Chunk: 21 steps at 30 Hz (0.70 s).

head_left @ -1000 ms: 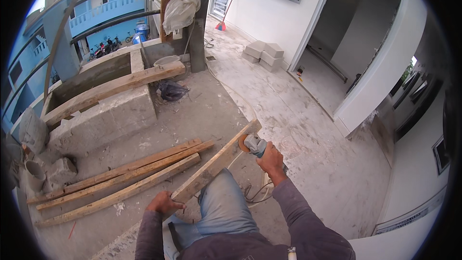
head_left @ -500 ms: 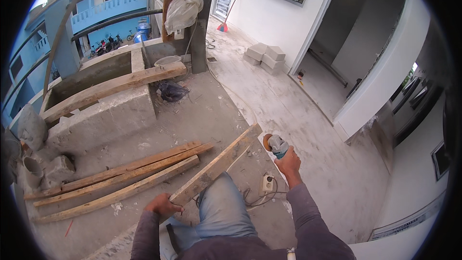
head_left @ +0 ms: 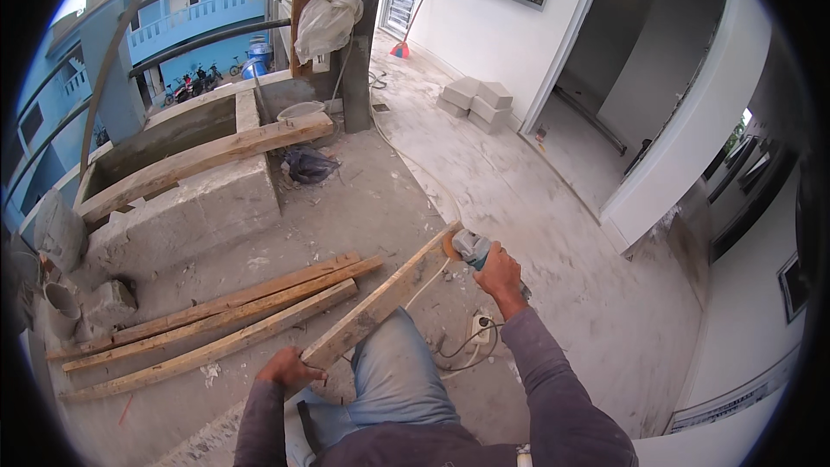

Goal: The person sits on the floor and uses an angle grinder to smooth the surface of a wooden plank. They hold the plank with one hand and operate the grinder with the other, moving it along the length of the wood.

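Observation:
A long wooden plank (head_left: 367, 316) slants across my raised knee, its far end up and to the right. Its near end is gripped by my left hand (head_left: 290, 369), with the thumb over the edge. My right hand (head_left: 499, 275) is closed around the body of an angle grinder (head_left: 472, 248), grey at the head and teal toward the handle. The grinder's orange-brown disc (head_left: 451, 247) is at the plank's far end and appears to touch its face. Whether the disc spins cannot be made out.
Several wooden battens (head_left: 225, 333) lie on the concrete floor to the left. A socket box (head_left: 482, 329) with cables sits below my right forearm. Farther off are a concrete trough (head_left: 194, 199), a black plastic bag (head_left: 309, 165), pale blocks (head_left: 478, 104) and a doorway.
My right hand has brought the grinder leftward, from beside the plank's far end onto it. The plank and my left hand have hardly shifted.

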### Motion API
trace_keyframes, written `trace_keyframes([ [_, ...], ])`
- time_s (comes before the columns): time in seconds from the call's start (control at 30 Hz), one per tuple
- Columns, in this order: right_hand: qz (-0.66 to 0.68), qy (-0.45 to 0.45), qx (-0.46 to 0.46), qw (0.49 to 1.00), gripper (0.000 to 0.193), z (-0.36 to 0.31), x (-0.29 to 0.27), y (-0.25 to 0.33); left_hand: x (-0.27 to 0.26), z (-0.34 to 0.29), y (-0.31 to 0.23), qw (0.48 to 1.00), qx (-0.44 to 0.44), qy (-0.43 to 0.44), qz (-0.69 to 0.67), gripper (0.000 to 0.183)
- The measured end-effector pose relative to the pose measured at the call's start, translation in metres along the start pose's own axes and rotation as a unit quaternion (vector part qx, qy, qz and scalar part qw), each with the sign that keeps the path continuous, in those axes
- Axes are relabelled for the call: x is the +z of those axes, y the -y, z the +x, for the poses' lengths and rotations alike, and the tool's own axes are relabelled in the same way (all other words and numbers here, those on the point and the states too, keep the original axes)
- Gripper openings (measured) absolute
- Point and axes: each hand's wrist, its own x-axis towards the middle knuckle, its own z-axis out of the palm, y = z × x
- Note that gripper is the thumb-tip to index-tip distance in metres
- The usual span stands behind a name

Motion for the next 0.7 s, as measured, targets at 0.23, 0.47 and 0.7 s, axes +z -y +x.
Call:
trace_keyframes([
  [0.23, 0.032, 0.026, 0.053, 0.998, 0.070, -0.017, 0.002, 0.007, 0.001, 0.002, 0.006, 0.999, -0.016, 0.017, -0.028, 0.066],
  [0.47, 0.032, 0.027, -0.132, 0.990, 0.064, -0.077, 0.021, 0.042, -0.006, 0.007, 0.012, 0.999, -0.017, 0.036, -0.028, 0.070],
  [0.7, -0.008, 0.027, -0.189, 0.982, 0.065, -0.085, 0.019, 0.051, -0.007, 0.018, 0.024, 0.996, -0.023, 0.038, -0.072, 0.080],
])
